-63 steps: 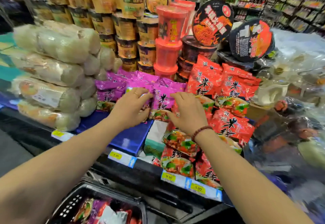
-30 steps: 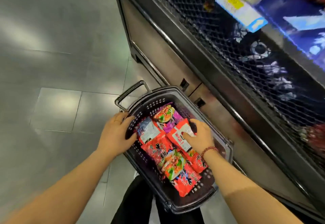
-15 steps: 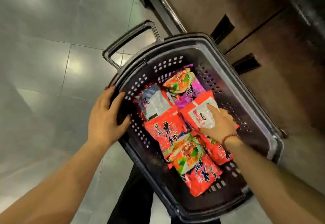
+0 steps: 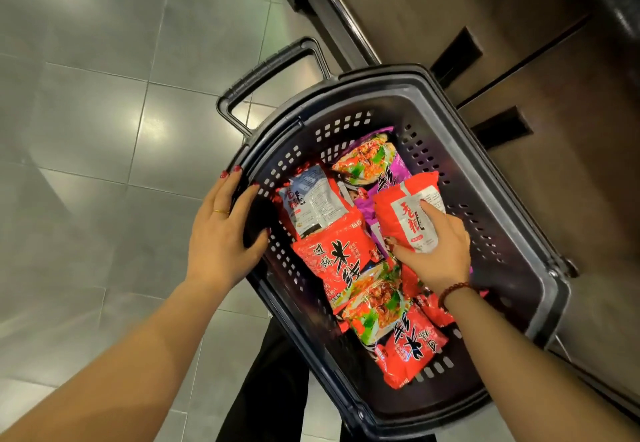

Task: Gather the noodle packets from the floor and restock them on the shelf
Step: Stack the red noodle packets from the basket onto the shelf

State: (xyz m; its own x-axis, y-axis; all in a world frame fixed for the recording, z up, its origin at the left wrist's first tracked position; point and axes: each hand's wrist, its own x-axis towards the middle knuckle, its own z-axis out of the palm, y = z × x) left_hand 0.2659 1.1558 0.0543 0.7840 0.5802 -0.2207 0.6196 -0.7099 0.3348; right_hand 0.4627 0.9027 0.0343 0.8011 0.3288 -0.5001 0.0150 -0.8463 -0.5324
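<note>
Several noodle packets point(image 4: 349, 268) lie in the basket point(image 4: 485, 164) at mid-frame, and your right hand point(image 4: 438, 254), flat 0.5 s ago, now pinches the red packet point(image 4: 405, 209) at centre right between thumb and fingers while your left hand point(image 4: 221, 237) clasps the left rim, so lifting it out looks next.

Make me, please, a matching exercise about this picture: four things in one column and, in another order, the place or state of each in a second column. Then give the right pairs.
Things
1. left hand
2. right hand
3. purple packet
4. pull handle

Places or states
A. lies at the far end of the basket
B. grips the basket's rim
C. sticks out over the floor tiles, untouched
D. pinches a red packet with a white label

Pairs: 1-B, 2-D, 3-A, 4-C
</note>
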